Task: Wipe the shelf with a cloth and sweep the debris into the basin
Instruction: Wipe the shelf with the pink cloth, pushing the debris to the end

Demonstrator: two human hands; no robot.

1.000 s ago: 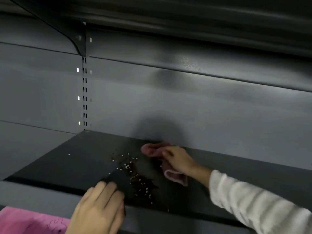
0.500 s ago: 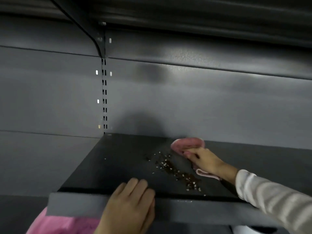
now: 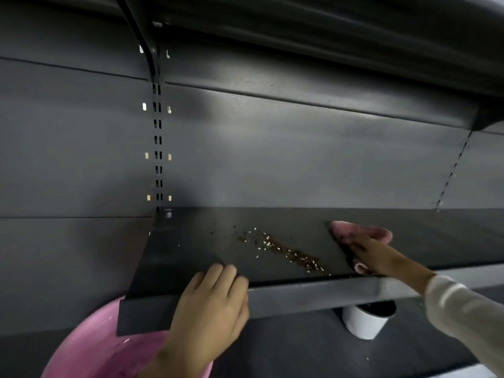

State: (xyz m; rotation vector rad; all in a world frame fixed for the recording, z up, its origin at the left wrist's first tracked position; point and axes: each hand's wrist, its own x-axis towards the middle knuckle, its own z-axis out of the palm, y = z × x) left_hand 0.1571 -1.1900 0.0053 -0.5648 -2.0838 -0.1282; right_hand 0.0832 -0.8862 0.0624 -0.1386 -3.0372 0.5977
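Observation:
A dark metal shelf (image 3: 191, 249) carries a diagonal streak of brown and white debris (image 3: 283, 252) across its middle. My right hand (image 3: 379, 255) presses a pink cloth (image 3: 360, 231) flat on the shelf, to the right of the debris. My left hand (image 3: 212, 304) grips the shelf's front lip, fingers curled over the edge. A pink basin (image 3: 90, 347) sits below the shelf's left end, partly hidden by the lip and my left arm.
A white round container (image 3: 365, 323) with a dark inside stands on the lower shelf, under the front lip. A slotted upright (image 3: 158, 148) and grey back panels rise behind. Another shelf (image 3: 327, 28) overhangs above.
The view has dropped and shifted, bringing the basin and white container into sight. My right hand and the cloth have moved right, away from the debris. My left hand stays on the front lip.

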